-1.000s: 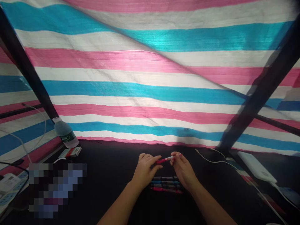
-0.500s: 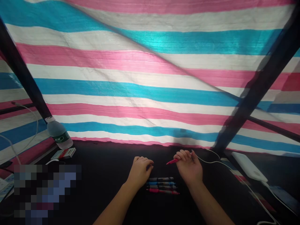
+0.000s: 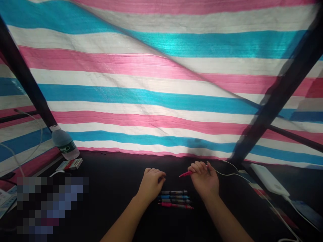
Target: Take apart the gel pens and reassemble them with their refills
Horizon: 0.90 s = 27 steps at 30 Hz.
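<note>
My right hand (image 3: 205,181) is turned palm up above the dark tabletop, its fingers wrapped round a red-pink pen (image 3: 185,174). The pen's pointed end sticks out to the left. Across from it, my left hand (image 3: 151,183) rests back up with loosely curled fingers, and no object shows in it. Between my forearms lie several pens side by side, pointing left to right: a black pen (image 3: 174,193) at the far side, a blue pen (image 3: 174,197), a dark pen, and a red pen (image 3: 175,205) closest to me. The left hand is just beyond their left ends.
At the left stand a water bottle (image 3: 66,144) and a small white-and-red box (image 3: 69,164). A white power bank (image 3: 269,179) with a white cable (image 3: 236,173) lies on the right. A striped tarp (image 3: 141,97) hangs behind the black table (image 3: 108,188), between dark posts.
My right hand has shifted very slightly right, still holding the pen. The left hand and the row of pens look the same; the view has drifted a little.
</note>
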Tool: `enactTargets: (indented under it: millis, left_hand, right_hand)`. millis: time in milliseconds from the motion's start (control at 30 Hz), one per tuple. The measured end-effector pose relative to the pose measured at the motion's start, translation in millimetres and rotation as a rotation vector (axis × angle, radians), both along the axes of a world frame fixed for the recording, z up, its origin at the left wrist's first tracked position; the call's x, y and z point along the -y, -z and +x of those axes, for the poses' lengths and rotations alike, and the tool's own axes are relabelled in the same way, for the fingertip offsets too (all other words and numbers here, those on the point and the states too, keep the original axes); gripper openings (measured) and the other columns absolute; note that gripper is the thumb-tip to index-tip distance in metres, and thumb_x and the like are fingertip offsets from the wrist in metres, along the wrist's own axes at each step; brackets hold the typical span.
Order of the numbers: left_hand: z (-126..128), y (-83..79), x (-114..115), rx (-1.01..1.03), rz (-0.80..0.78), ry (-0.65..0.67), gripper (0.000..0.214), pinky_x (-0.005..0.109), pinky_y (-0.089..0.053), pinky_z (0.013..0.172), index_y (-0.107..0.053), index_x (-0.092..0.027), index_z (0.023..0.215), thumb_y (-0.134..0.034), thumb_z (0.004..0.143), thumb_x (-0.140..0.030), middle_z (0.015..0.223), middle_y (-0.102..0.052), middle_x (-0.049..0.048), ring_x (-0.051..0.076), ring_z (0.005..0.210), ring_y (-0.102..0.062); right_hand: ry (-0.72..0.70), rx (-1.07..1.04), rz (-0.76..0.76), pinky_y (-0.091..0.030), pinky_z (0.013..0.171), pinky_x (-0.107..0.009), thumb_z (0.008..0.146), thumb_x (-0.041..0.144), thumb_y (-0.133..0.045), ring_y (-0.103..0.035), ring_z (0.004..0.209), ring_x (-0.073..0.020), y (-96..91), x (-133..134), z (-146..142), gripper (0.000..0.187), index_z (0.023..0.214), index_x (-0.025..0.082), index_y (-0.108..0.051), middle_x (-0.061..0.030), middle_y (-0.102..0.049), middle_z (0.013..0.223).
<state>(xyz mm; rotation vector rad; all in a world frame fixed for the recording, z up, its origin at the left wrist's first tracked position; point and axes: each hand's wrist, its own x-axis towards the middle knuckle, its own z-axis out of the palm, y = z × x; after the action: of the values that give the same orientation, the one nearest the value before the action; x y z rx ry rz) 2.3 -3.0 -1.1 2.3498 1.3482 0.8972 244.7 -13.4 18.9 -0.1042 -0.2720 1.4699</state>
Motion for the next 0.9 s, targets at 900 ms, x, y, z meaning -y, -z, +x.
enactTargets:
  millis: [900]
  left_hand:
    - [10.5,-12.9,11.3,0.229,-0.168,0.305,0.020,0.028,-0.050,0.080,-0.075,-0.025,0.110,-0.061,0.098,-0.032,0.096,-0.072,0.0031,0.018,0.087,-0.066]
  right_hand:
    - [-0.130,0.441,0.017,-0.047,0.080,-0.038,0.091,0.043,-0.062,-0.050,0.076,-0.0191,4.8,8.9,-30.4,0.040,0.059,0.023,-0.049,0.0002,-0.047,0.073]
